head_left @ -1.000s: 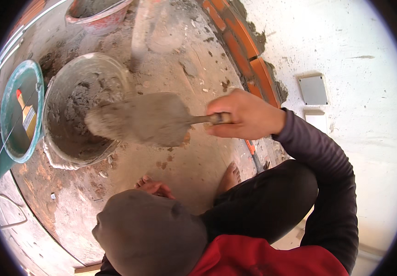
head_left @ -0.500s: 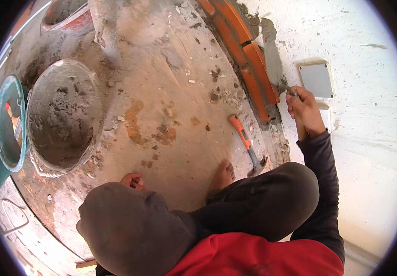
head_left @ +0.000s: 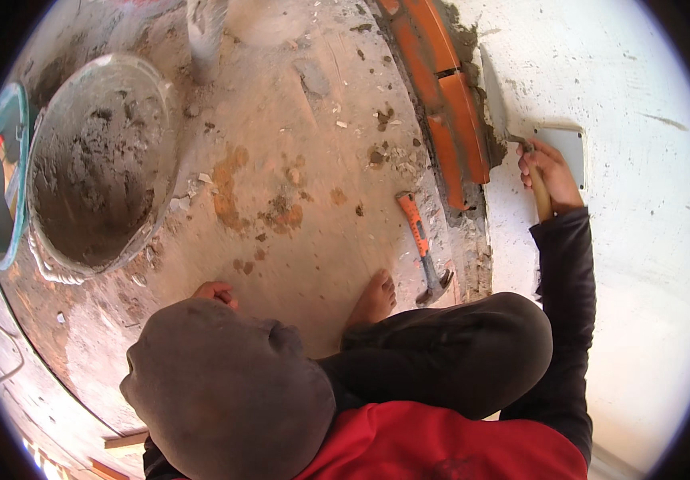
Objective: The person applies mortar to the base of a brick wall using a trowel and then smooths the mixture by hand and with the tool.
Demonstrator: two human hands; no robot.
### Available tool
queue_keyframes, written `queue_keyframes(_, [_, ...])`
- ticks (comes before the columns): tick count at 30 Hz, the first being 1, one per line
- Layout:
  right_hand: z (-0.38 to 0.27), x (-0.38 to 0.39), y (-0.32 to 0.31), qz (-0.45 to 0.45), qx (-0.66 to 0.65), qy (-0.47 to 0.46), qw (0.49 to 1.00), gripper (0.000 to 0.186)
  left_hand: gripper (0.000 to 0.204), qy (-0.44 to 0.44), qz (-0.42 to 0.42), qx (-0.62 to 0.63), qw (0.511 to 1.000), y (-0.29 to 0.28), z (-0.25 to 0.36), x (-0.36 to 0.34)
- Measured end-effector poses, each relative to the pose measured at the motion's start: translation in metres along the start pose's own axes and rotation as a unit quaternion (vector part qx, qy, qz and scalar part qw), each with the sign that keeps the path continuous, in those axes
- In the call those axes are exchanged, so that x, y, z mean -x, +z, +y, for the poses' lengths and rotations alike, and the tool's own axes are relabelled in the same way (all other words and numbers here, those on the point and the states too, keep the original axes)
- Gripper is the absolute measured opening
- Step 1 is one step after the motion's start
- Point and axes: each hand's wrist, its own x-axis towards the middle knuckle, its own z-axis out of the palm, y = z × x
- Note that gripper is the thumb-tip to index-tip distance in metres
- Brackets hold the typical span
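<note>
My right hand is wrapped round the wooden handle of a trowel. Its thin metal blade reaches up along the white wall, beside a row of orange bricks with grey mortar on them. Between the blade and the bricks runs a smear of mortar. My left hand rests beyond my left knee, its fingers curled in and nothing seen in them; the knee covers part of it. A claw hammer with an orange and black grip lies on the floor near my bare foot.
On the left stands a large bucket holding grey mortar. Beside it, a green bucket has tools in it. A pale post-like object rises at the top. A grey cover plate sits in the wall behind my right hand.
My right hand has shifted slightly right and down, and the trowel blade now lies closer along the bricks' wall side. The whole view has also shifted a little. My left hand stays curled.
</note>
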Motion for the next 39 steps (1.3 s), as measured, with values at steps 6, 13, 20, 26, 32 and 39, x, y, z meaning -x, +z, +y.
queue_keyframes(6, [0.005, 0.027, 0.049, 0.120, 0.255, -0.004, 0.959, 0.017, 0.045, -0.036, -0.012, -0.045, 0.998, -0.006, 0.016, 0.005])
queue_keyframes(13, [0.051, 0.000, 0.042, 0.139, 0.410, -0.139, 0.891, 0.030, 0.041, 0.081, -0.122, 0.078, 0.986, 0.019, 0.050, 0.069])
queue_keyframes(20, [0.060, -0.042, 0.030, 0.145, 0.478, -0.210, 0.841, 0.024, 0.041, 0.063, -0.220, 0.150, 0.962, 0.041, 0.060, 0.100])
queue_keyframes(26, [0.057, -0.041, 0.036, 0.139, 0.423, -0.164, 0.880, 0.022, 0.041, 0.057, -0.227, 0.161, 0.959, 0.047, 0.057, 0.098])
queue_keyframes(32, [0.042, -0.037, 0.041, 0.142, 0.381, -0.109, 0.907, 0.023, 0.041, 0.065, -0.210, 0.158, 0.963, 0.051, 0.055, 0.101])
queue_keyframes(39, [0.014, -0.027, 0.061, 0.121, 0.358, -0.052, 0.924, 0.028, 0.042, 0.046, 0.005, -0.022, 0.999, 0.001, -0.010, -0.002])
